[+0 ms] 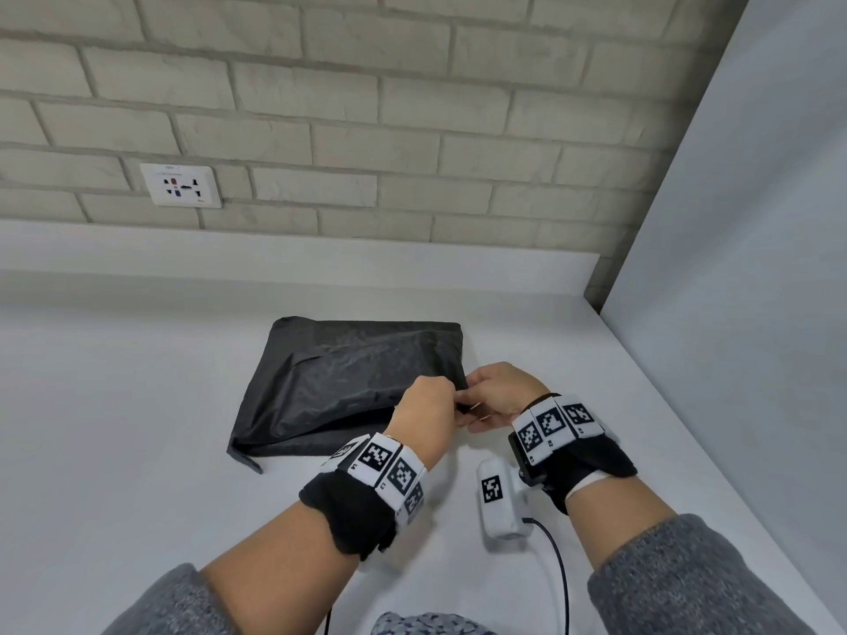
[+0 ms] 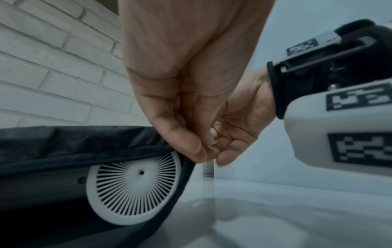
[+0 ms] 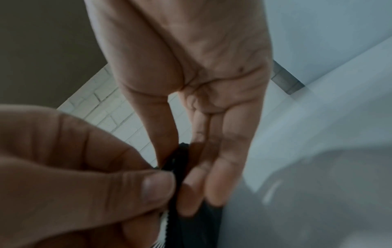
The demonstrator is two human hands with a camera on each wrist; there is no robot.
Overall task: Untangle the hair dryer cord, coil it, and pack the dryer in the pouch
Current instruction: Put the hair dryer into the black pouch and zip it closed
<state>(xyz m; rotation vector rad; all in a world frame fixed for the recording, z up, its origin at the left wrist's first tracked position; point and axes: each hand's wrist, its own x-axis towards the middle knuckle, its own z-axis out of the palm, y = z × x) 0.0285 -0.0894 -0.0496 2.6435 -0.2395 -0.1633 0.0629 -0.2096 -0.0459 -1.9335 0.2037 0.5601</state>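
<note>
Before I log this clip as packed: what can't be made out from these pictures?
- Hair dryer: only its vented end shows in the left wrist view; the pouch hides the rest.
- Cord: hidden inside the pouch in all views, so coiling is unconfirmed.
- Zipper slider: covered by the left hand and right hand.
- Right wrist view: blurred, pouch edge only.

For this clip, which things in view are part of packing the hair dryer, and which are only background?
Part of the job:
- black pouch, zip still open
- hair dryer, its white grille showing inside the pouch mouth
- left hand, pinching the pouch's corner
- right hand, pinching the same corner

Background:
- wall socket
- brick wall
- white counter
</note>
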